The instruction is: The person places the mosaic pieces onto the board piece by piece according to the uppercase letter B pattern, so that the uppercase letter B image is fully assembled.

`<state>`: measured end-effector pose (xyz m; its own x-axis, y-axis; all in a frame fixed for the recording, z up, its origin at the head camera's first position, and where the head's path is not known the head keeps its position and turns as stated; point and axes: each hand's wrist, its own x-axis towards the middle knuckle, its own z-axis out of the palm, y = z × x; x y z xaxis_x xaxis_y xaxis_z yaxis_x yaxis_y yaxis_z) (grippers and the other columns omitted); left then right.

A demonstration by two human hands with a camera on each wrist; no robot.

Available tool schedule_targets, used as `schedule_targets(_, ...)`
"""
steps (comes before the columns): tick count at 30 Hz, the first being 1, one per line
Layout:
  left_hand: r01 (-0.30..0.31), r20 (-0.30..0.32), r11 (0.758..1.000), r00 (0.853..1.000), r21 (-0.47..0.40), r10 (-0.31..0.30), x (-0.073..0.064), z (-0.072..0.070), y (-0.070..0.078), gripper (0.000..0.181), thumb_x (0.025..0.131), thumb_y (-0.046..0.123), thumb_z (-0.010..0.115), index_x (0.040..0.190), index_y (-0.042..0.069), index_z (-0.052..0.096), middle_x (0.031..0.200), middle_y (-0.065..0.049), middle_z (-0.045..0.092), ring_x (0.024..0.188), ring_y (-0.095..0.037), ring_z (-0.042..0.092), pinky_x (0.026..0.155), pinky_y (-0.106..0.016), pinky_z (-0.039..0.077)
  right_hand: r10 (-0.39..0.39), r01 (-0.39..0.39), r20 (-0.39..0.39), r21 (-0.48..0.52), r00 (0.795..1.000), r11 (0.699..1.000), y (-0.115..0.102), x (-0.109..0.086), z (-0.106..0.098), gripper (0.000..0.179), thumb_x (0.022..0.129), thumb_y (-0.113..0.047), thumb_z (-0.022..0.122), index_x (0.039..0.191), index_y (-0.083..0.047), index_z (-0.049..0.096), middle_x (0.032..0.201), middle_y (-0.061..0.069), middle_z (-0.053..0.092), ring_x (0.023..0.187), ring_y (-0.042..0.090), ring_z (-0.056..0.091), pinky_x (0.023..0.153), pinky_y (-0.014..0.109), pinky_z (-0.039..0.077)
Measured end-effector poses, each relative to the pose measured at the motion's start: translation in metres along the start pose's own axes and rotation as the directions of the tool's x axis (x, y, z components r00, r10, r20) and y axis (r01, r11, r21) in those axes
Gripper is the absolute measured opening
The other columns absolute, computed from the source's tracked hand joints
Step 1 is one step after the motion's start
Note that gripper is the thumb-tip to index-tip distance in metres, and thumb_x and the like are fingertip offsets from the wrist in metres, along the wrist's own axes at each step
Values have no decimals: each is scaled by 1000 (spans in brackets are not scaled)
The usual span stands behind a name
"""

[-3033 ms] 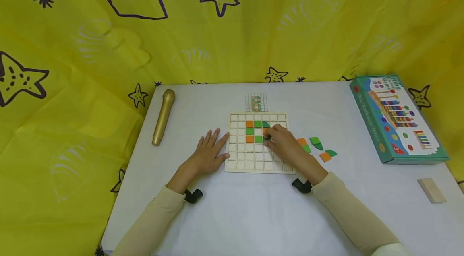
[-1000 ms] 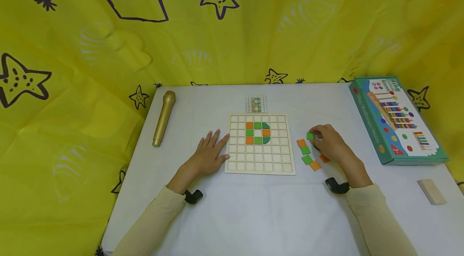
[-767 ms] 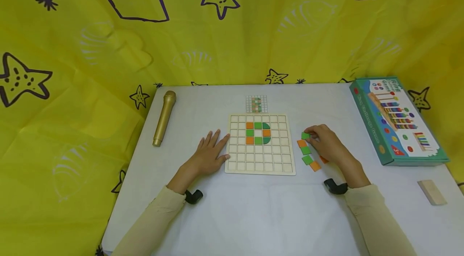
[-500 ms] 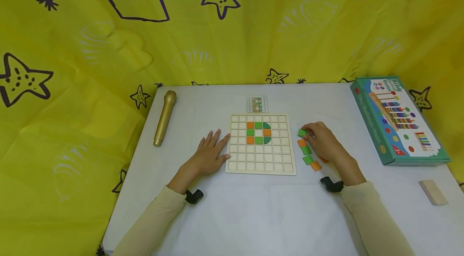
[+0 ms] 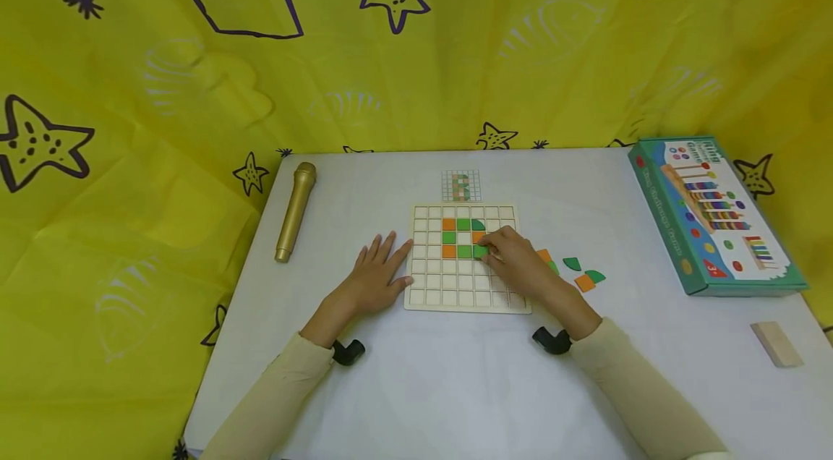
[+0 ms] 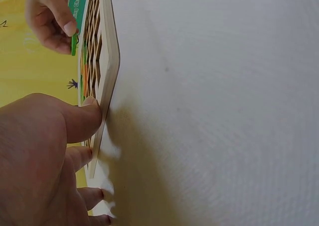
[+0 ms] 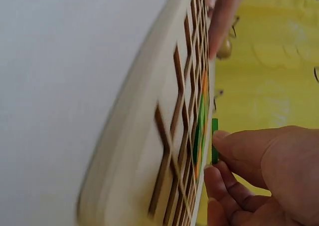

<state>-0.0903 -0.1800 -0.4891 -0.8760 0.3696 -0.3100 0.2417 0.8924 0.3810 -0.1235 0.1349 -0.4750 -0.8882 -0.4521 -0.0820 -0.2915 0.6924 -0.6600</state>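
A wooden grid board [image 5: 449,297] lies on the white table, with orange and green tiles set in its cells as a ring. My left hand [image 5: 374,279] rests with fingers spread at the board's left edge, thumb and forefinger touching it. Thumb and fingers of my right hand [image 5: 520,265] pinch a green square tile [image 7: 215,141] close over the right end of the ring's lower row. In the left wrist view that tile stands on edge just above the board. My right hand overlaps the board's right side in the head view.
Loose tiles lie right of the board, among them a green quarter-round tile [image 5: 572,264] and an orange square tile [image 5: 584,283]. A pattern card [image 5: 460,186] is behind the board. A gold microphone [image 5: 296,213], a game box [image 5: 716,218] and a wooden block [image 5: 776,344] are farther out.
My right hand has picked a green square tile from the loose pile and carried it left over the board. An orange square now fills the ring's right side. My left hand has stayed put.
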Motion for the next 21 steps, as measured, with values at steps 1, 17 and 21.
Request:
schedule_targets(1, -1, -1, 1000, 1000, 2, 1, 0, 0, 0, 72, 111, 51, 44, 172, 25, 14, 178, -15, 0, 163, -41, -5, 130, -63, 4, -6, 6, 3, -11, 1000, 1000, -5, 2, 4, 30, 104, -10, 67, 132, 3, 67, 123, 17, 61, 109, 30, 63, 100, 53, 48)
schedule_targets(17, 3, 13, 1000, 1000, 1, -3, 0, -1, 0, 72, 111, 52, 43, 172, 26, 13, 178, -14, -1, 163, -41, -5, 130, -63, 3, -131, 130, -4, -109, 991, 985, -36, 10, 41, 8, 97, -8, 76, 105, -9, 76, 111, 5, 67, 107, 27, 65, 91, 46, 48)
schedule_targets(21, 5, 11, 1000, 1000, 2, -5, 1, -1, 0, 73, 111, 52, 43, 172, 26, 13, 178, -14, -1, 163, -41, -5, 130, -62, 4, -149, 146, -12, -133, 989, 980, -37, 10, 42, 8, 97, -8, 76, 105, -9, 76, 110, 5, 67, 106, 27, 65, 91, 46, 50)
